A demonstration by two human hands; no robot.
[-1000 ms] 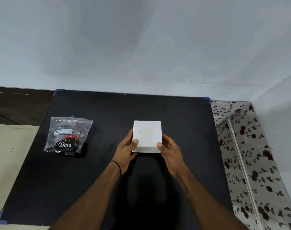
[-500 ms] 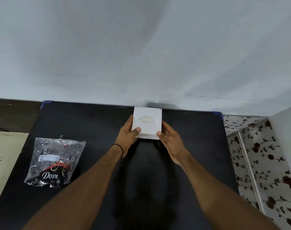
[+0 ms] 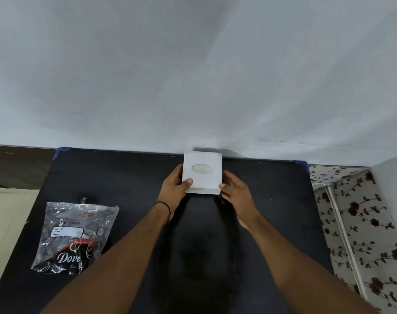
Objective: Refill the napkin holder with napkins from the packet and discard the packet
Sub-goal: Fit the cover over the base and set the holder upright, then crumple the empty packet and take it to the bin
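A white square napkin holder (image 3: pixel 210 181) with an oval opening in its top sits at the far edge of the black table (image 3: pixel 129 182), against the wall. My left hand (image 3: pixel 173 189) grips its left side, thumb on the top face. My right hand (image 3: pixel 235 191) holds its right side. A clear plastic packet (image 3: pixel 76 236) with a white label and red-and-black "Dove" print lies flat near the table's left edge, well apart from both hands. I cannot tell what the packet contains.
A pale wall (image 3: pixel 193 75) rises directly behind the table. A floral-patterned surface with a white rail (image 3: pixel 360 223) borders the table on the right. A cream floor (image 3: pixel 9 214) and dark skirting lie to the left.
Both hands have pushed the napkin holder away from me, from the table's middle to its far edge by the wall. The packet has stayed where it lay.
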